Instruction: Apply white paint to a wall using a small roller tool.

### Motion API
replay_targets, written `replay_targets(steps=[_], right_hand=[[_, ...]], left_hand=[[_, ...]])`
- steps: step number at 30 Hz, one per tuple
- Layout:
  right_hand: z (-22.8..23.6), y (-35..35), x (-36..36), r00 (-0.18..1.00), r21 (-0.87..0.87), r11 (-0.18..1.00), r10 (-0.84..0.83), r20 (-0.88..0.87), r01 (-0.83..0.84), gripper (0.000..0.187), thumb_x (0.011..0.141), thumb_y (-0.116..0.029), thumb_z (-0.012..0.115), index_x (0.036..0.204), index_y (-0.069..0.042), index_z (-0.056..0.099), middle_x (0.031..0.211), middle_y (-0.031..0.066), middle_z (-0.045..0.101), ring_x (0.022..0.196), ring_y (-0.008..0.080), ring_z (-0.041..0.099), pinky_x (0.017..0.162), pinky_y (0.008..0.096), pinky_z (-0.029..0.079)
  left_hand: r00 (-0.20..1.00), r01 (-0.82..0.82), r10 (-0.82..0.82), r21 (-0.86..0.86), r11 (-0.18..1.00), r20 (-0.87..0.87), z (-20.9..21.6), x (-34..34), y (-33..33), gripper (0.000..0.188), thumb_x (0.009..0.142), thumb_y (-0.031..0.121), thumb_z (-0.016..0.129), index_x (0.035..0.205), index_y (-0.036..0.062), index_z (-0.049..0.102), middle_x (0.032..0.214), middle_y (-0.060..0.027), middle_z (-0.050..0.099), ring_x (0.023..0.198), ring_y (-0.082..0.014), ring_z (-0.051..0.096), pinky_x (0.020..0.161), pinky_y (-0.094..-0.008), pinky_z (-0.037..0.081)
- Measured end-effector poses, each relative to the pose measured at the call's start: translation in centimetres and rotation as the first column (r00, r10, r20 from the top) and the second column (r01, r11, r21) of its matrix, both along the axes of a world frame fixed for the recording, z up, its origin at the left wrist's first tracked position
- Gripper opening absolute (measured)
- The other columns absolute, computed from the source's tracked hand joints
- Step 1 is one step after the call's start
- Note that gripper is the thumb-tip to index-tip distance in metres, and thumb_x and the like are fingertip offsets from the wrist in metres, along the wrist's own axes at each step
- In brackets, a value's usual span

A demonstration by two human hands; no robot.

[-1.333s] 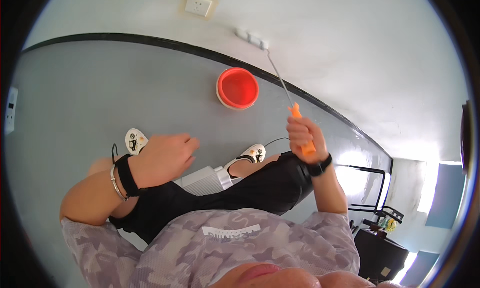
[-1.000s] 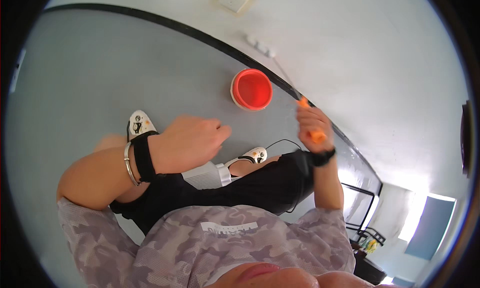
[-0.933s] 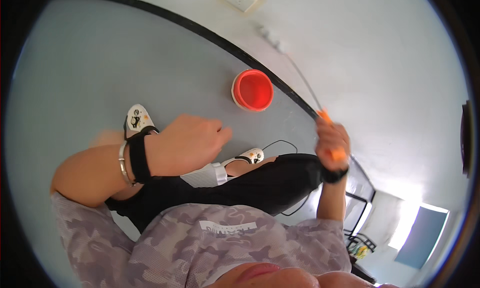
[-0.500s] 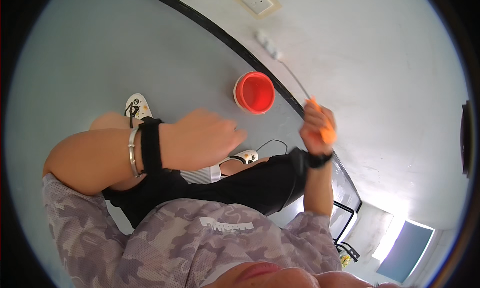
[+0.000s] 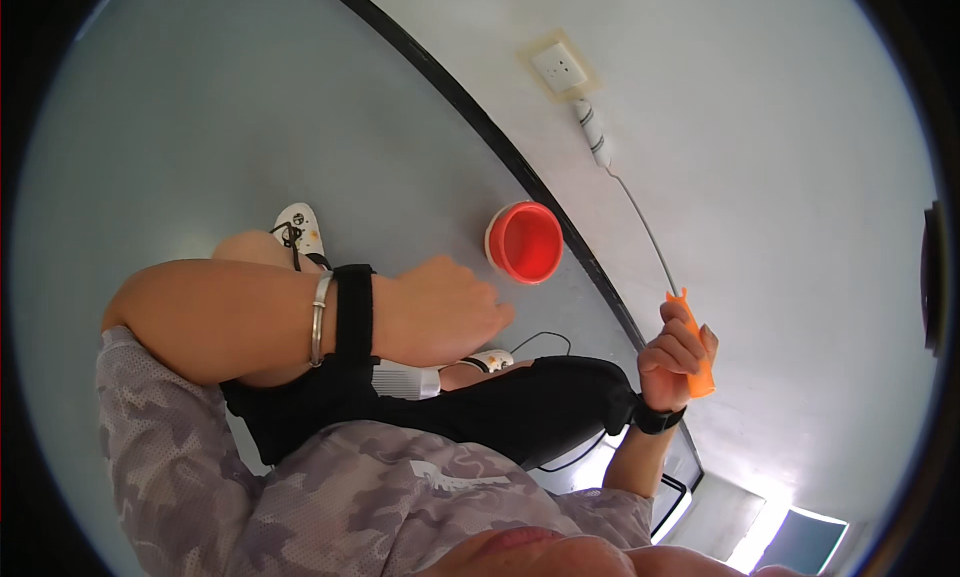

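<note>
My right hand (image 5: 675, 357) is wrapped round the orange handle of a small paint roller (image 5: 645, 217). Its thin wire frame runs up to a white roller sleeve with dark stripes, which lies at the wall just below a socket (image 5: 560, 68). Whether the sleeve presses on the wall is hard to tell. My left hand (image 5: 445, 312) is curled in a loose fist above my legs, back of the hand up, with nothing seen sticking out of it. Beyond its knuckles stands a small bucket (image 5: 530, 242), red inside with a pale outer side.
A black skirting strip (image 5: 440, 77) divides the grey floor (image 5: 200, 127) from the white wall (image 5: 790, 177). My shoes (image 5: 300, 232) are on the floor near the bucket. A black metal frame (image 5: 672, 502) and a bright window (image 5: 800, 542) show at the lower right.
The paint roller's sleeve now sits close under the socket, and my right hand appears lower and farther right. The whole view has shifted, so the bucket and socket appear lower and farther right.
</note>
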State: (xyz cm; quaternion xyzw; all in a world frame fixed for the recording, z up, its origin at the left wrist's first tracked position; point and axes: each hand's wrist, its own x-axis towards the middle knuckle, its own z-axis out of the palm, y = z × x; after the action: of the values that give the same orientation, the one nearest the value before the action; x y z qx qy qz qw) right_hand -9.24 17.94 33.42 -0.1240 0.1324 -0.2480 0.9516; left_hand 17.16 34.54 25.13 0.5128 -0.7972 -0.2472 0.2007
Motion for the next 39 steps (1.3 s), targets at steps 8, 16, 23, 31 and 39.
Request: replay_targets(steps=[8, 16, 23, 31, 39], right_hand=[[-10.3, -5.8, 6.4, 0.995, 0.141, 0.986, 0.097, -0.030, -0.092, 0.018, 0.091, -0.017, 0.048, 0.097, -0.001, 0.045, 0.067, -0.0043, 0.045, 0.057, 0.0063, 0.046, 0.055, 0.0215, 0.039], [-9.8, -3.7, 8.1, 0.980, 0.081, 0.977, 0.197, -0.003, -0.196, 0.015, 0.089, -0.017, 0.049, 0.096, -0.005, 0.046, 0.067, -0.0039, 0.044, 0.059, 0.0071, 0.046, 0.057, 0.0204, 0.040], [-11.3, -5.2, 8.4, 0.985, 0.081, 0.982, 0.168, 0.046, -0.171, 0.016, 0.091, -0.020, 0.051, 0.091, -0.005, 0.050, 0.071, -0.0036, 0.047, 0.061, 0.0079, 0.046, 0.057, 0.0218, 0.041], [-10.3, -6.3, 5.6, 0.994, 0.139, 0.984, 0.112, 0.001, -0.111, 0.012, 0.089, -0.018, 0.055, 0.087, -0.007, 0.050, 0.074, -0.0021, 0.050, 0.065, 0.0099, 0.050, 0.060, 0.0236, 0.044], [-5.6, -5.2, -6.0, 0.951, 0.045, 0.999, -0.013, 0.310, -0.001, 0.026, 0.090, -0.022, 0.050, 0.103, -0.003, 0.038, 0.065, -0.0030, 0.047, 0.051, 0.0082, 0.046, 0.054, 0.0231, 0.039]], left_hand=[[0.999, 0.049, -0.049, -0.032, 0.998, 0.010, -1.4, -0.6, -2.5, 0.012, 0.079, 0.014, 0.055, 0.083, 0.0029, 0.053, 0.076, -0.0138, 0.060, 0.065, -0.0329, 0.062, 0.055, -0.0449, 0.049], [0.998, -0.059, 0.056, 0.148, 0.987, 0.023, -1.3, 0.9, -3.6, 0.019, 0.081, 0.017, 0.056, 0.095, 0.0052, 0.053, 0.084, -0.0138, 0.060, 0.077, -0.0313, 0.061, 0.064, -0.0429, 0.049], [0.999, -0.047, 0.050, 0.152, 0.987, -0.020, -2.8, 0.7, -3.3, 0.022, 0.081, 0.017, 0.058, 0.099, 0.0052, 0.055, 0.082, -0.0116, 0.061, 0.072, -0.0296, 0.059, 0.065, -0.0407, 0.047], [0.986, -0.159, 0.164, 0.131, 0.979, -0.027, -1.8, 0.0, -5.1, 0.017, 0.082, 0.014, 0.060, 0.094, 0.0027, 0.056, 0.067, -0.0087, 0.056, 0.061, -0.0251, 0.054, 0.057, -0.0358, 0.043], [0.974, -0.198, 0.224, 0.331, 0.923, -0.041, -0.9, 0.4, -4.8, 0.017, 0.081, 0.013, 0.060, 0.094, 0.0026, 0.056, 0.065, -0.0063, 0.054, 0.059, -0.0221, 0.052, 0.056, -0.0338, 0.042]])
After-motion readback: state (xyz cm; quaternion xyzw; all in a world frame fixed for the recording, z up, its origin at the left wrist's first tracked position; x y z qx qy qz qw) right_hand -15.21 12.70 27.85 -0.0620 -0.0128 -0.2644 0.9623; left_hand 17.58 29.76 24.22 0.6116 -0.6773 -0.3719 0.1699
